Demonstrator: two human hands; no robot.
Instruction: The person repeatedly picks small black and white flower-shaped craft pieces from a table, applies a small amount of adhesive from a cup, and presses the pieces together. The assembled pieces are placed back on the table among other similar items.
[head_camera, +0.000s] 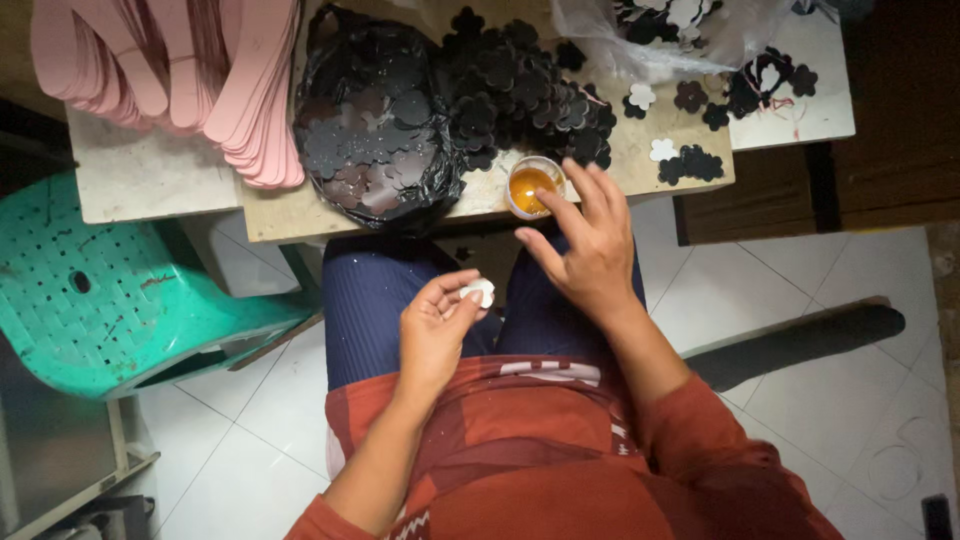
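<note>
1. The left hand (435, 325) pinches a small white flower-shaped cutout (481, 292) between thumb and fingertips, above the lap and just below the table edge (290, 222).
2. The cutout looks thin, light and soft, probably foam; it likely bends easily, so a gentle pinch at its rim suits it.
3. The right hand (590, 250) is spread loosely, fingers extended toward a small cup of amber glue (530, 187) at the table edge; it holds nothing.
4. The cup is open and near the edge, so a knock could spill it.
5. Black flower cutouts (510, 90) heap behind the cup, pink strips (230, 80) lie well to the left; free room is mostly over the lap.
</note>
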